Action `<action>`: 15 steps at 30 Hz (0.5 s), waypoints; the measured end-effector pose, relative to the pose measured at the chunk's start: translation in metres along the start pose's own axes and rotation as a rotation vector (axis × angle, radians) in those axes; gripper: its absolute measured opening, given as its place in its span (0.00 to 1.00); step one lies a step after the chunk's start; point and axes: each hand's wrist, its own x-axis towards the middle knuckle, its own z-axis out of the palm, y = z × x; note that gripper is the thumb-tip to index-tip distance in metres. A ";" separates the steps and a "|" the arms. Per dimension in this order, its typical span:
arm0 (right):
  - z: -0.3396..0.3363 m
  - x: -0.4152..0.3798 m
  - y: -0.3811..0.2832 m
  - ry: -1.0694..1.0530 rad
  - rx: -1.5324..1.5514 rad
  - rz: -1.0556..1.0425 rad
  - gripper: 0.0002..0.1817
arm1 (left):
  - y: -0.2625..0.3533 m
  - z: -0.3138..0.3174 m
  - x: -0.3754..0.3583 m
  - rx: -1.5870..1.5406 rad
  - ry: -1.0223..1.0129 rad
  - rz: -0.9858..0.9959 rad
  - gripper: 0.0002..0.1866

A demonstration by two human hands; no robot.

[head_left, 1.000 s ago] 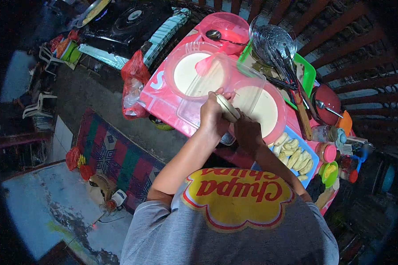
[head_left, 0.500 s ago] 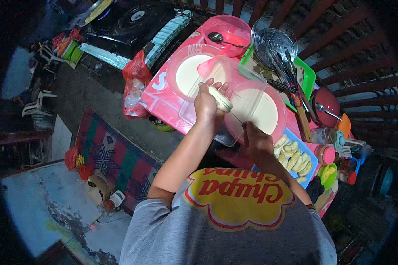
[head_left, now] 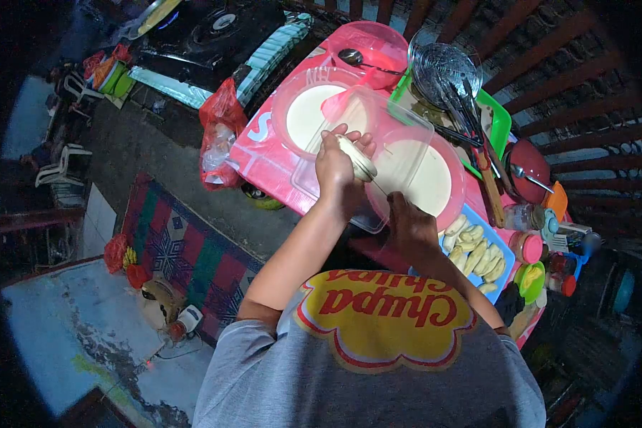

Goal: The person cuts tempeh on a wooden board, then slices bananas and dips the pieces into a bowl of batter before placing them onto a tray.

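My left hand (head_left: 337,172) cups a pale peeled banana (head_left: 357,158) with lengthwise cut lines, its fingers wrapped around it. A thin knife (head_left: 379,188) is gripped in my right hand (head_left: 412,227), its blade reaching toward the banana's lower end. Whether the blade touches the banana is hard to see. Under both hands lies a clear plastic container (head_left: 307,177), overlapping two pink bowls of cream-coloured batter, the left bowl (head_left: 281,114) and the right bowl (head_left: 458,187). Several peeled bananas (head_left: 481,258) rest in a blue tray (head_left: 505,277) to the right of my right hand.
A pink basin (head_left: 367,36) with a ladle (head_left: 351,57) stands at the back. Tongs (head_left: 471,107) and a wire strainer (head_left: 435,64) lie on a green tray (head_left: 501,128). Jars (head_left: 526,247) line the table's right side. A red plastic bag (head_left: 221,114) hangs at the left edge.
Both hands keep nearly the same pose around the banana and knife. The whole view has shifted very slightly.
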 end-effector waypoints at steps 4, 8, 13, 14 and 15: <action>0.003 0.007 -0.004 0.035 0.006 -0.012 0.08 | -0.008 -0.003 -0.004 -0.058 -0.031 -0.056 0.22; 0.011 0.005 0.003 0.005 -0.052 -0.015 0.09 | -0.006 -0.002 -0.005 -0.053 0.001 -0.073 0.22; 0.026 0.008 0.011 0.077 -0.024 -0.055 0.12 | -0.008 -0.004 -0.004 -0.069 0.022 -0.067 0.21; 0.030 0.009 0.013 0.113 -0.069 -0.078 0.13 | -0.006 -0.004 -0.004 -0.066 0.018 -0.074 0.21; 0.026 0.008 0.011 0.112 -0.068 -0.079 0.13 | -0.005 -0.005 -0.004 -0.063 0.015 -0.078 0.21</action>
